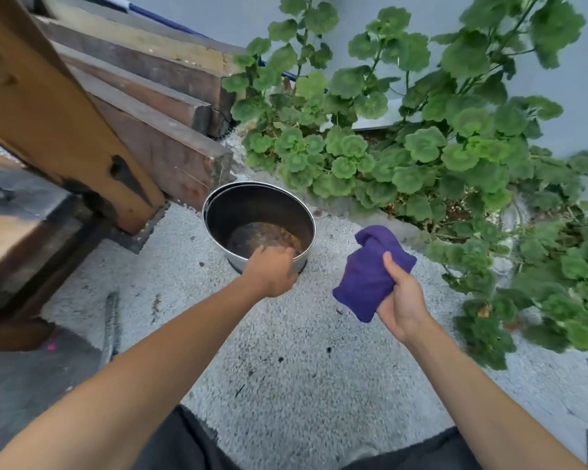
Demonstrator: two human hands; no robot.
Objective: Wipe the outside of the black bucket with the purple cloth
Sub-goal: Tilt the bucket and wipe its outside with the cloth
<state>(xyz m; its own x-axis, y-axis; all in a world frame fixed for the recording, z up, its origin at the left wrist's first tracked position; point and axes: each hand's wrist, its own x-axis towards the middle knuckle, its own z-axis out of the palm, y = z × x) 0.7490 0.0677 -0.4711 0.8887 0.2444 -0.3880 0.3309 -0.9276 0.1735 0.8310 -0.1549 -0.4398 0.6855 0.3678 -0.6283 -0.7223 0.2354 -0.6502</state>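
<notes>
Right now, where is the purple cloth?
In the head view the purple cloth is right of centre, bunched in the right hand above the gravel, apart from the bucket whose near rim the left hand holds.

Bucket, at the left hand: dark, smooth inner wall with dull sheen; rust-brown mottled bottom; pale, lightly glossy rim. Cloth, in the right hand: purple, matt, soft nap. Ground beneath both hands: pale, rough, granular. Beams beyond the left hand: weathered wood, matt.

head view | looks forward-down | near, over gravel ground
</notes>
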